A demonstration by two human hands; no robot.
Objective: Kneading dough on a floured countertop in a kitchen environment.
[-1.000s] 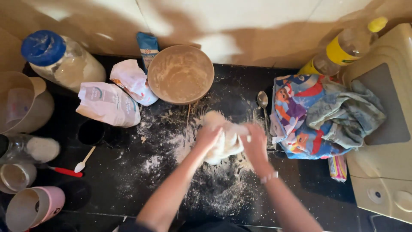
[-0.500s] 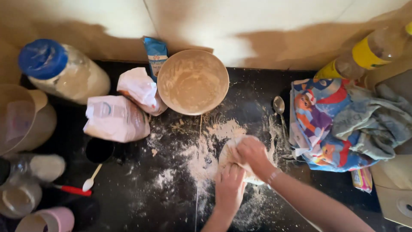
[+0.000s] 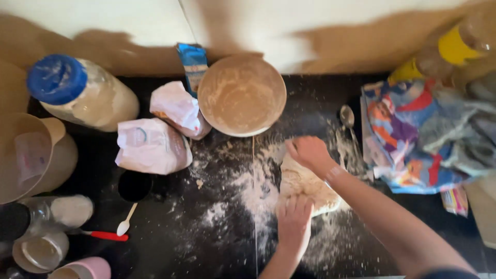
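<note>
- The dough (image 3: 305, 187) lay flat on the floured black counter (image 3: 206, 237), right of centre and just below the empty floury bowl (image 3: 242, 95).
- The left hand (image 3: 294, 219) pressed on the dough's near edge, fingers spread flat — grip open, nothing clasped.
- The right hand (image 3: 309, 153) rested on the far edge, fingers curled onto the dough; whether that grip pinched it could not be told.
- A metal spoon (image 3: 348, 120) lay just right of the hands, beside a colourful cloth (image 3: 408, 134).
- To the left stood two pale flour bags (image 3: 152, 146) and a blue-lidded jar (image 3: 82, 95) — well apart from the dough.
</note>
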